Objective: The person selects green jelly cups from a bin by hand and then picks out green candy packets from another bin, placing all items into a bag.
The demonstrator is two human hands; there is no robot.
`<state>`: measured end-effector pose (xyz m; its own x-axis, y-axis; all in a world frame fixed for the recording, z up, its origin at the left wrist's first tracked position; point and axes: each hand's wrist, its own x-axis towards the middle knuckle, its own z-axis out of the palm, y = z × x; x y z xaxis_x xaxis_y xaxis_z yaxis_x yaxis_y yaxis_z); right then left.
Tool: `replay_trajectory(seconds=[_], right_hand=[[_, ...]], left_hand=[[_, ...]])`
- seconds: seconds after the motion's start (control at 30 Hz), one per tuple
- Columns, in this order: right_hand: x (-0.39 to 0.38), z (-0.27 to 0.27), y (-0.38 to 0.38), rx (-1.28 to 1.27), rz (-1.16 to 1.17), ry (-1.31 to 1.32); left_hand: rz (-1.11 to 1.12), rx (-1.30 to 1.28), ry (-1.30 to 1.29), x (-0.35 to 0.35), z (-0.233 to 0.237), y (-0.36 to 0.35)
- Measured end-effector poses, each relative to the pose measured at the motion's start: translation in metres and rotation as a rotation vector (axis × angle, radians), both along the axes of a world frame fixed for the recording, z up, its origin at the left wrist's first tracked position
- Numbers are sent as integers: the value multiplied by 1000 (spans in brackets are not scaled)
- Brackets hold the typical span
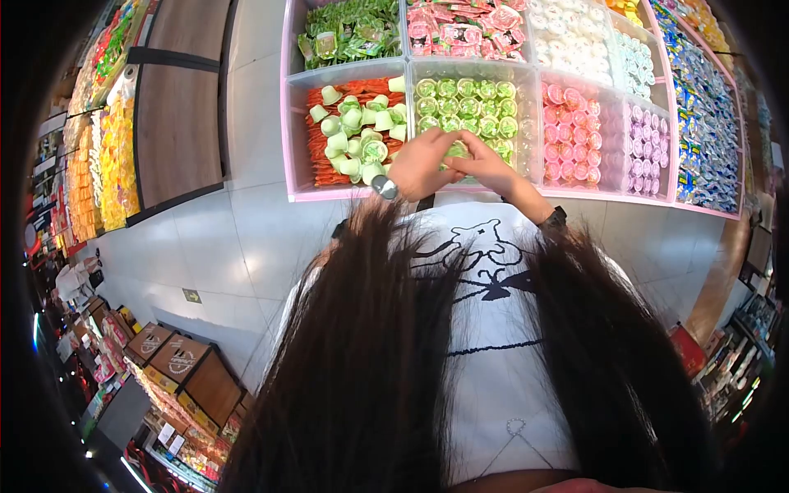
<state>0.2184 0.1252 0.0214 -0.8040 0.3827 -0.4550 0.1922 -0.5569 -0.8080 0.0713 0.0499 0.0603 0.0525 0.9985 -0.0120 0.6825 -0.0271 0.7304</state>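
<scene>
The left hand (421, 167) and right hand (493, 168) pinch a green cup (457, 150) between their fingers. The cup is at the near edge of the partitioned display bin (329, 196), beside rows of green-topped cups (468, 108).

Lined-up green cups (469, 107) are popping, pink cups (567, 134) are glowing right of them, purple cups (639, 148) further right, orange-red packets (319, 154) are blazing left, white shirt (497, 324) is rocking black doodles below.
</scene>
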Motion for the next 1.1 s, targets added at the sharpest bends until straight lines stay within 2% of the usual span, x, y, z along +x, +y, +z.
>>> replay_trajectory(seconds=[0.07,0.1,0.2,0.3,0.4,0.5,0.7,0.87,1.1], right_hand=[[9,-11,3,-81,-89,-47],[14,-14,3,-229,-251,-23],[31,-33,11,-309,-573,-367],[55,-80,24,-418,-678,-377],[59,-108,34,-197,-634,-459],[53,-119,42,-247,-641,-508],[53,-137,52,-300,-469,-734],[65,-163,53,-252,-416,-670],[53,-126,49,-247,-403,-742]], left_hand=[[-15,62,-31,12,-7,6],[-37,26,-34,15,-3,8],[-84,109,52,15,-5,12],[-81,30,78,8,-11,11],[-65,-14,121,0,-17,7],[-43,-63,153,-6,-20,4],[57,-116,109,-18,-23,-5],[140,-123,85,-31,-29,-13],[201,-129,45,-41,-39,-20]])
